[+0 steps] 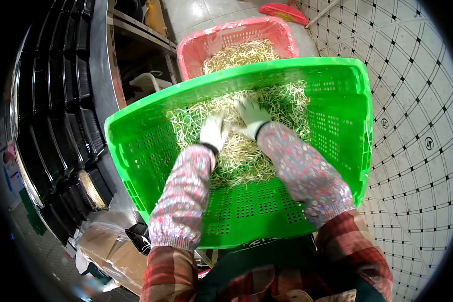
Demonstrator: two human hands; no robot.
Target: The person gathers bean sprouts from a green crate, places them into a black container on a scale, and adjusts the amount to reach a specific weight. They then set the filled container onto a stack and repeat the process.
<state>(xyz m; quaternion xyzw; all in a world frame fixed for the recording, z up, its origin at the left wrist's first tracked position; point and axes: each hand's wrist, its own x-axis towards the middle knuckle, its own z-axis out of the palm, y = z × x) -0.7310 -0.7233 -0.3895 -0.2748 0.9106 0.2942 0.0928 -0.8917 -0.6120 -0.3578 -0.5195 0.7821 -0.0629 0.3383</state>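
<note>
A large green perforated basket (246, 216) stands right in front of me with pale bean sprouts (241, 156) spread over its bottom. Both hands wear whitish gloves and reach down into the sprouts near the middle. My left hand (214, 132) touches the pile, its fingers smeared by motion. Just to its right, my right hand (251, 117) lies on the sprouts with its fingers spread apart. Floral sleeves cover both forearms.
Behind the green basket is a pink basket (186, 45) holding more sprouts. Stacked black trays (55, 95) line the left side, one with sprouts in it. A cardboard box (110, 251) under plastic sits at lower left, near another person's arm.
</note>
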